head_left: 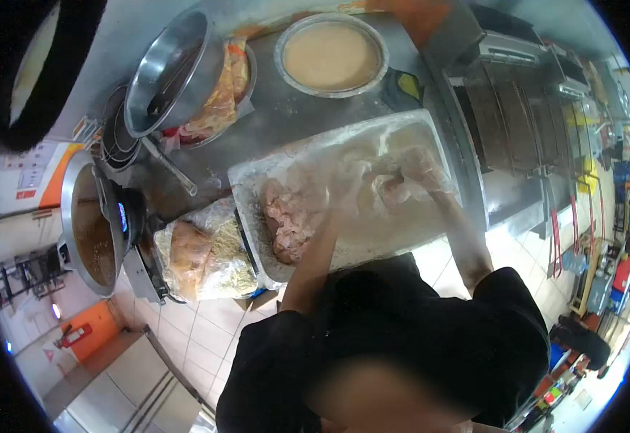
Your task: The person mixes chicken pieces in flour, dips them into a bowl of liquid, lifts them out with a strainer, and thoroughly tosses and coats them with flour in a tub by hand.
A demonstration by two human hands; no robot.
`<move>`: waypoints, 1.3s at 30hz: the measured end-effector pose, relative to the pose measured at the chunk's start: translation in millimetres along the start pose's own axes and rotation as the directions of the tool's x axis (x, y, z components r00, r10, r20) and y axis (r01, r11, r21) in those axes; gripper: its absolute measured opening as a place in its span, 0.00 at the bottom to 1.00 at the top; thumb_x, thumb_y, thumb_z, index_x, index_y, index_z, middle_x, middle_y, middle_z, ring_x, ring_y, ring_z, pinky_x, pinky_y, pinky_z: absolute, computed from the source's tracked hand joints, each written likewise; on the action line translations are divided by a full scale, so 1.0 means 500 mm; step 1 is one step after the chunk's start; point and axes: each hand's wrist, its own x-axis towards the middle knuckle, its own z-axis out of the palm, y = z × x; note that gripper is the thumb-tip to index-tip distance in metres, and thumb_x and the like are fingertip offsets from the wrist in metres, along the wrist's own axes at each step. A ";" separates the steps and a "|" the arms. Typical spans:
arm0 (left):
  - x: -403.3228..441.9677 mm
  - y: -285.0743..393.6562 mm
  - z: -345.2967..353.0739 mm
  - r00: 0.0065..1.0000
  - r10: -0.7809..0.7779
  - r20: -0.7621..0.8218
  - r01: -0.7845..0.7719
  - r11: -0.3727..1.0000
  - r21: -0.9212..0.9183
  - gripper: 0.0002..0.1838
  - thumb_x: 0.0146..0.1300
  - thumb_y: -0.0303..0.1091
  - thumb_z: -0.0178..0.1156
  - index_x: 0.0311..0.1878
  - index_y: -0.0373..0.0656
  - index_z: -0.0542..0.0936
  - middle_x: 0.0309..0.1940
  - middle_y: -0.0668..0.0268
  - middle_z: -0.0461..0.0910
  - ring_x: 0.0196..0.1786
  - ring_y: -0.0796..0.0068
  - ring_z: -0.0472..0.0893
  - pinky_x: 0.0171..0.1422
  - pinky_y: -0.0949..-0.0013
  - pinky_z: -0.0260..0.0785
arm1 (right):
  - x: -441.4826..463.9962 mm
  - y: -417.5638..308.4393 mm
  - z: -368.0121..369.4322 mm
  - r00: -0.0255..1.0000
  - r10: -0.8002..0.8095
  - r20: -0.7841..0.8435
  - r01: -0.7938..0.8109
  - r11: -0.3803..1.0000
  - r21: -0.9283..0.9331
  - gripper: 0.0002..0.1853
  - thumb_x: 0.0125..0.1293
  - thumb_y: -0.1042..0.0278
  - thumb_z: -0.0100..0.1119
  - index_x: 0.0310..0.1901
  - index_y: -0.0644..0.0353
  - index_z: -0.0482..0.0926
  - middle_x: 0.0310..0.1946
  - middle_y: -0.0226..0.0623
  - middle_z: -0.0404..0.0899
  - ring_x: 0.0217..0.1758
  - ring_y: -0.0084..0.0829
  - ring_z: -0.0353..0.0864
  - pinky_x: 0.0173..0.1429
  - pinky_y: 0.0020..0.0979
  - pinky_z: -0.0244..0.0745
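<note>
A large white rectangular tub of pale flour sits on the metal counter. Raw chicken pieces lie heaped at its left end. Both my hands are inside the tub, dusted with flour and partly blurred by powder and motion. My left hand is near the middle, to the right of the chicken heap. Toward the right end is my right hand. Flour-coated chicken pieces lie between them, close to the right hand. The fingers of both hands are too smeared to show whether they grip anything.
Behind the tub stands a round metal bowl of beige liquid. At left are a tilted steel bowl, bagged food, a plastic-wrapped pack and a pot with brown contents. Metal fryers stand at right.
</note>
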 end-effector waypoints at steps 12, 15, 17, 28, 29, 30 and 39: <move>0.058 0.012 0.121 0.999 0.032 0.003 -0.029 0.829 0.558 0.22 0.46 0.32 0.65 0.49 0.44 0.78 0.38 0.61 0.81 0.46 0.58 0.79 0.50 0.55 0.69 | 0.289 -0.215 -0.370 0.881 -0.442 -0.166 0.377 0.870 -0.316 0.12 0.56 0.65 0.59 0.43 0.57 0.79 0.42 0.43 0.80 0.47 0.43 0.79 0.52 0.42 0.73; 0.050 -0.068 0.154 0.980 -0.182 0.080 0.130 0.891 0.435 0.17 0.49 0.31 0.65 0.45 0.43 0.79 0.33 0.63 0.81 0.42 0.60 0.80 0.47 0.52 0.69 | 0.493 -0.216 -0.327 0.830 -0.555 -0.056 0.457 0.734 -0.503 0.10 0.61 0.64 0.58 0.41 0.58 0.80 0.40 0.41 0.81 0.45 0.43 0.80 0.50 0.42 0.74; 0.043 -0.085 0.122 0.945 -0.313 0.088 0.324 0.931 -0.168 0.15 0.54 0.28 0.62 0.47 0.42 0.79 0.35 0.63 0.81 0.43 0.62 0.79 0.50 0.53 0.69 | 0.596 -0.227 -0.272 0.783 -0.622 -0.027 0.529 0.688 -0.496 0.12 0.64 0.60 0.57 0.42 0.58 0.80 0.42 0.39 0.81 0.47 0.41 0.79 0.52 0.40 0.73; -0.008 0.136 -0.102 0.911 -0.347 0.222 0.100 0.709 0.698 0.12 0.66 0.33 0.55 0.50 0.42 0.79 0.41 0.61 0.81 0.45 0.69 0.78 0.53 0.66 0.71 | 0.359 -0.175 -0.181 0.944 -0.329 0.001 0.321 0.921 -0.220 0.26 0.66 0.45 0.54 0.53 0.59 0.78 0.51 0.43 0.79 0.54 0.36 0.77 0.60 0.35 0.71; 0.014 0.211 -0.143 0.885 -0.359 0.296 0.066 0.726 0.685 0.10 0.67 0.35 0.55 0.46 0.41 0.80 0.36 0.61 0.81 0.40 0.69 0.79 0.47 0.65 0.72 | 0.321 -0.098 -0.111 0.884 -0.459 -0.082 0.464 0.845 0.265 0.24 0.66 0.46 0.53 0.50 0.59 0.79 0.47 0.45 0.80 0.53 0.40 0.78 0.58 0.39 0.72; 0.025 0.248 -0.161 0.854 -0.369 0.367 0.032 0.741 0.671 0.10 0.68 0.37 0.55 0.42 0.41 0.80 0.32 0.62 0.81 0.35 0.70 0.79 0.42 0.63 0.74 | 0.248 -0.056 -0.079 0.889 -0.455 -0.052 0.448 0.840 0.305 0.23 0.66 0.47 0.53 0.49 0.59 0.79 0.47 0.46 0.81 0.52 0.40 0.79 0.57 0.39 0.72; 0.059 0.044 -0.054 0.834 -0.422 0.355 0.509 0.838 -0.198 0.09 0.60 0.32 0.61 0.25 0.43 0.75 0.17 0.72 0.72 0.18 0.81 0.71 0.17 0.70 0.61 | -0.113 -0.005 0.099 0.999 -0.031 0.040 0.020 0.967 0.255 0.17 0.61 0.56 0.58 0.40 0.63 0.81 0.41 0.49 0.83 0.45 0.39 0.82 0.50 0.40 0.74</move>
